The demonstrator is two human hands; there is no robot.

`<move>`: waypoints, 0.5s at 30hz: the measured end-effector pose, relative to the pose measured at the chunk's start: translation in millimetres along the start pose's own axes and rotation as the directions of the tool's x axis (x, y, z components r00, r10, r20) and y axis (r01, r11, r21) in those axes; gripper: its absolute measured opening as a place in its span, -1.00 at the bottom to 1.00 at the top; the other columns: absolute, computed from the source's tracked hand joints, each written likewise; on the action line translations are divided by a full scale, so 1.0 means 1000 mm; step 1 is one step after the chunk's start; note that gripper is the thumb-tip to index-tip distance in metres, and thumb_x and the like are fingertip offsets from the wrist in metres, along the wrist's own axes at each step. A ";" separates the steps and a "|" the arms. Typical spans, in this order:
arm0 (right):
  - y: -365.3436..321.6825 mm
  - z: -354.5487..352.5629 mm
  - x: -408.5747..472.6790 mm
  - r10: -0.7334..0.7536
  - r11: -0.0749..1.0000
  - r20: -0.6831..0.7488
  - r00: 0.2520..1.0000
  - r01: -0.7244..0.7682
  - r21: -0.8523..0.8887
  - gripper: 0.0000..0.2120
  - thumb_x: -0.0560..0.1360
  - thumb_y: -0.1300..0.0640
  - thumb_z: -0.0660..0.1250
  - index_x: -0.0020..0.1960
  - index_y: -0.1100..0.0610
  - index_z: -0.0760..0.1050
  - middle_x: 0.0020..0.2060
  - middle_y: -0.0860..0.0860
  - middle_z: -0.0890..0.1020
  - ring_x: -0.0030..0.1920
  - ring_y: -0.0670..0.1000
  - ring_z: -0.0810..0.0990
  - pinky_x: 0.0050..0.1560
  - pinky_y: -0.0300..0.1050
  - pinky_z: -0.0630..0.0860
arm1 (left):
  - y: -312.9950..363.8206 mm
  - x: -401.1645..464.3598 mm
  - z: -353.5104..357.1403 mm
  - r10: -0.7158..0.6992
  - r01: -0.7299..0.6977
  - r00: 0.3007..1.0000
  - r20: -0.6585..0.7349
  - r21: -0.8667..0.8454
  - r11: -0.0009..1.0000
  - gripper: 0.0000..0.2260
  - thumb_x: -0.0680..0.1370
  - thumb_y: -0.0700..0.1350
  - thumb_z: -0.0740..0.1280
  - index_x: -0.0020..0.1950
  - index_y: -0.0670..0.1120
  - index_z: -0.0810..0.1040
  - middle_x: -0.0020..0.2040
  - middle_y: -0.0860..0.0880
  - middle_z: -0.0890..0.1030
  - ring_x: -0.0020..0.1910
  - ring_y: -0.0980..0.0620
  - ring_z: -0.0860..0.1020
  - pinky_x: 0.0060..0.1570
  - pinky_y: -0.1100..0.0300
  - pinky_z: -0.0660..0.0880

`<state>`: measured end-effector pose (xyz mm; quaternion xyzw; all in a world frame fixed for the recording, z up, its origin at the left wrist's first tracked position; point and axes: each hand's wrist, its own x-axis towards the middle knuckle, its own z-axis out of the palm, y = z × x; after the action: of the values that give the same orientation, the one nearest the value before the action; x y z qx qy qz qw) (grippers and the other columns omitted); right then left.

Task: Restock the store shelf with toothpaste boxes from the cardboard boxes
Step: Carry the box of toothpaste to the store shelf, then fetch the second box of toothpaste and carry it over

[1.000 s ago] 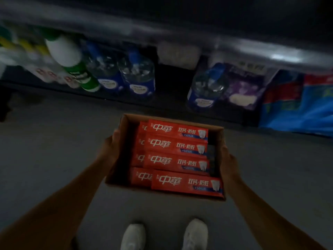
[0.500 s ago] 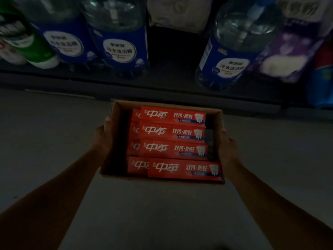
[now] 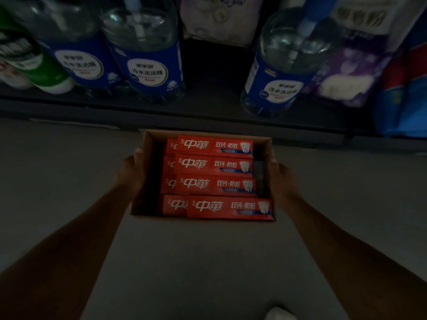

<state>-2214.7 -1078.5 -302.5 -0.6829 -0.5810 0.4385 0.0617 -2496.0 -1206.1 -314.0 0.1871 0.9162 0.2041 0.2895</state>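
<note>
Both of your hands grip the open cardboard box (image 3: 147,181) by its side walls: your left hand (image 3: 130,173) clasps the left wall with the thumb hooked over the rim, and your right hand (image 3: 283,181) presses against the right wall, its fingers out of sight beneath or behind the cardboard. You hold the box over the grey floor (image 3: 57,181), just in front of the lower edge of the bottom shelf (image 3: 208,112).

Inside the box lie red toothpaste boxes (image 3: 215,183), flat and lengthwise from wall to wall, in four rows from the far wall to the near wall. A second layer shows beneath at the left ends. The nearest row sits against the near wall, its right end reaching the box's near right corner. A dark gap runs along the inside of the right wall beside the middle rows.

On the shelf stand clear bottles with blue labels (image 3: 147,68), a further one (image 3: 282,86) to the right, a green and white bottle (image 3: 46,72) at the left edge, and purple and blue packs (image 3: 346,72) at the right.

Compared with half a second ago, the shelf goods loom slightly larger and the box sits a little lower in view; your hold is unchanged. A white shoe tip (image 3: 279,314) has come in at the bottom edge.
</note>
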 end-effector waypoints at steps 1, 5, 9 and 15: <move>-0.004 -0.009 -0.008 -0.049 0.987 -0.001 0.999 0.049 -0.156 -0.58 0.63 -0.10 0.04 0.13 0.19 0.50 0.02 0.17 0.62 -0.07 0.08 0.58 -0.10 -0.09 0.46 | 0.006 -0.009 -0.009 0.037 -0.037 0.999 -0.001 0.042 0.998 -0.53 0.67 0.04 0.02 0.17 -0.32 0.52 0.12 -0.36 0.56 0.12 -0.31 0.52 0.08 -0.05 0.42; -0.042 -0.063 -0.059 -0.128 0.720 0.208 0.970 0.235 -0.653 -0.62 0.59 0.00 0.19 0.34 0.14 0.31 0.19 0.13 0.53 0.09 0.13 0.55 0.02 -0.06 0.46 | 0.045 -0.061 -0.050 0.247 -0.273 0.961 0.125 0.279 0.921 -0.67 0.62 0.01 0.15 0.21 -0.21 0.47 0.06 -0.23 0.60 0.02 -0.26 0.56 0.00 -0.06 0.46; -0.097 -0.133 -0.127 -0.136 0.580 0.295 0.946 0.318 -0.750 -0.47 0.52 0.01 0.27 0.42 0.11 0.20 0.28 0.11 0.47 0.25 0.14 0.48 0.17 -0.04 0.42 | 0.108 -0.140 -0.110 0.366 -0.503 0.862 0.351 0.506 0.700 -0.67 0.56 0.04 0.25 0.27 -0.05 0.42 0.13 -0.09 0.59 0.05 -0.09 0.58 0.06 0.00 0.54; -0.188 -0.283 -0.246 -0.191 0.580 0.222 0.956 0.292 -0.760 -0.44 0.48 0.04 0.31 0.42 0.09 0.20 0.27 0.10 0.49 0.26 0.13 0.48 0.20 -0.01 0.42 | 0.257 -0.284 -0.236 0.540 -0.732 0.677 0.501 0.542 0.414 -0.58 0.55 0.02 0.30 0.39 -0.02 0.36 0.23 -0.05 0.55 0.15 -0.03 0.55 0.11 0.06 0.52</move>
<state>-2149.4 -1107.1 111.4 -0.5283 -0.8037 0.1657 -0.2180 -2364.9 -1182.5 115.3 0.6422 0.7324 -0.0940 0.2056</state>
